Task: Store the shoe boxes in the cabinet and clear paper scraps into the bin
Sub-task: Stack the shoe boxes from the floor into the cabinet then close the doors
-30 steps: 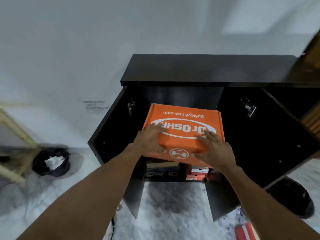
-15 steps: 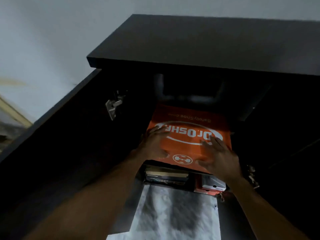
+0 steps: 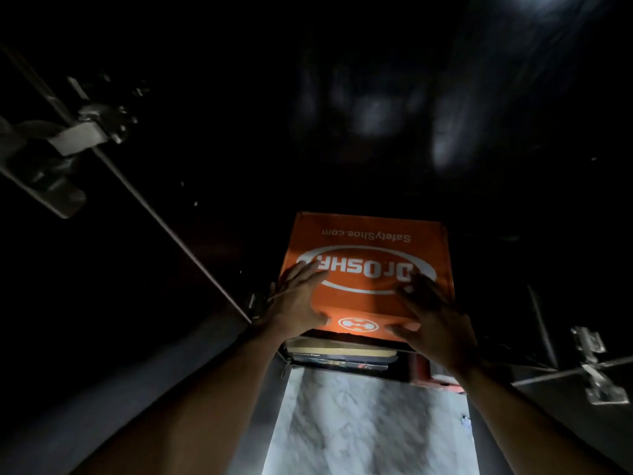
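– Shoe box (image 3: pixel 368 265): where is it?
– Inside the dark cabinet (image 3: pixel 171 234), above some flatter boxes (image 3: pixel 342 354). It is orange cardboard, square-cornered, with white print facing away.
– And the hands?
– Left hand (image 3: pixel 298 303) and right hand (image 3: pixel 435 323) both lie on the lid with fingers straight and spread, thumbs at the front edge.
– Anything else?
– A metal hinge (image 3: pixel 68 145) and the marbled floor (image 3: pixel 370 423).

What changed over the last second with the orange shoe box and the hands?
The orange shoe box went deeper into the cabinet, pushed away from the person above the stacked boxes; the view closed in and darkened. Unchanged: the left hand and right hand stay flat on its lid, thumbs at the front edge, nothing released.
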